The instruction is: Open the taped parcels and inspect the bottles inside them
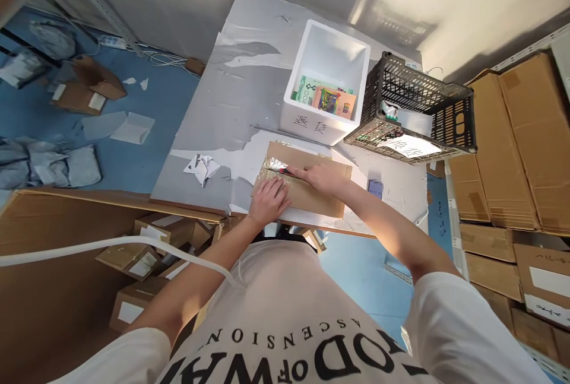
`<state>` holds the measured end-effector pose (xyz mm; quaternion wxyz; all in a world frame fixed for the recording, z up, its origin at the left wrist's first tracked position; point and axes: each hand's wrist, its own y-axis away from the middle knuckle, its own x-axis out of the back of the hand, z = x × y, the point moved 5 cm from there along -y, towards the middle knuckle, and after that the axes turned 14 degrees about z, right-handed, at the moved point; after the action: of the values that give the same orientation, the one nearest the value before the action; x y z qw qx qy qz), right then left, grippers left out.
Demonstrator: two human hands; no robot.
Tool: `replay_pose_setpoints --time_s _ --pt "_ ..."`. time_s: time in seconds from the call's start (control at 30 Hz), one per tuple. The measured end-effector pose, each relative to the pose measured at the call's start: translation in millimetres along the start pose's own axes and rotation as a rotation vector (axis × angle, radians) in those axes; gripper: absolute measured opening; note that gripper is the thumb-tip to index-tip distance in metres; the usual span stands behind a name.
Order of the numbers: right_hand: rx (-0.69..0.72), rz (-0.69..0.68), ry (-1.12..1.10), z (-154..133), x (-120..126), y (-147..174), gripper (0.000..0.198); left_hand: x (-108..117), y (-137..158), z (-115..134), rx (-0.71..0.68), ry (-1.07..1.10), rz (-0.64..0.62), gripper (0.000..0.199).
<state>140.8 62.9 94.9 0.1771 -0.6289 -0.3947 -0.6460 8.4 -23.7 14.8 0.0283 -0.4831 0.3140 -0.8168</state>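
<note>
Apparently to steady it, the left hand [268, 200] rests loosely spread on the mid-frame carton [318, 199], while the right hand [324, 179] grips a cutter [284, 171] against its top.

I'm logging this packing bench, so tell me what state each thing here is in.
Cardboard box: lying flat, taped; how far cut, unclear.
Knife: held against the box top.
Right hand: closed around the knife.
Left hand: resting on the box, not gripping.
White bin: open, packets inside.
Black crate: open-topped, partly filled.
Paper: crumpled.
Large carton: open, smaller boxes inside.
</note>
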Motion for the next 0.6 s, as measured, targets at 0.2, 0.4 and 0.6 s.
replay_pose_setpoints --time_s 0.2,0.4,0.6 --pt "-0.076 -0.08 0.061 38 -3 60 0.067 -3 1 -2 -0.002 -0.014 -0.036 0.04" --pt "-0.328 -0.159 0.122 92 -8 169 0.076 -3 -1 -1 -0.018 -0.029 -0.076 0.04" --pt "-0.51 0.045 -0.051 110 -6 237 0.055 0 -5 -1 0.021 -0.015 -0.085 0.039"
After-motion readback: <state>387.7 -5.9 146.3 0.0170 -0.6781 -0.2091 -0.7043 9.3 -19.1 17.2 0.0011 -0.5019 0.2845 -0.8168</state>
